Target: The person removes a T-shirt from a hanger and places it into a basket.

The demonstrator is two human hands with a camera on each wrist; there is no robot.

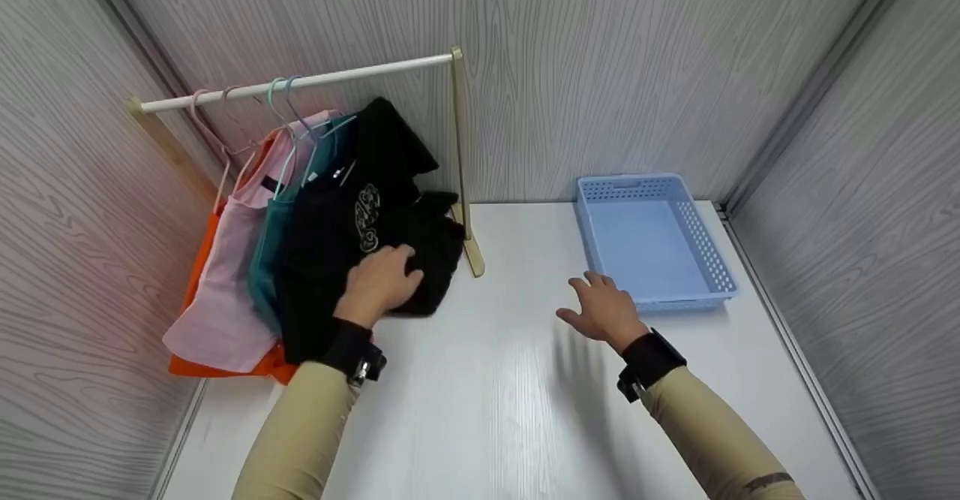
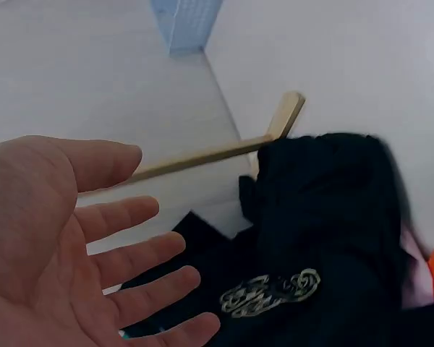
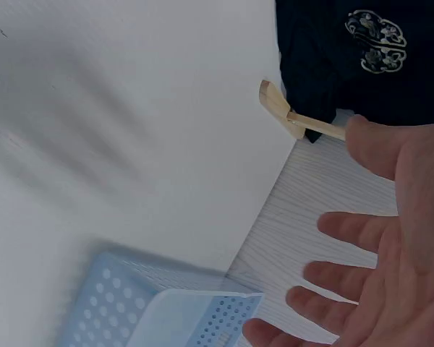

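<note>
On the rack's left part hangs a black garment (image 1: pixel 322 260) with a pale printed design, in front of the other clothes. My left hand (image 1: pixel 379 281) is over its lower front, fingers spread and holding nothing; the left wrist view shows the palm and loose fingers (image 2: pixel 141 253) with the black cloth beyond them. My right hand (image 1: pixel 602 309) hovers above the table by the near left corner of a blue plastic basket (image 1: pixel 652 304), fingers apart. In the right wrist view nothing lies in its palm, and the basket's perforated wall (image 3: pixel 108 296) shows below.
The clothes rack has a white rail (image 1: pixel 360 73) and wooden legs (image 1: pixel 474 256). Behind the black garment hang a teal top (image 1: pixel 264 271), a pink top (image 1: pixel 225 297) and an orange garment (image 1: pixel 196 260), on pastel hangers. Grey wood-grain walls enclose the white table (image 1: pixel 480 410).
</note>
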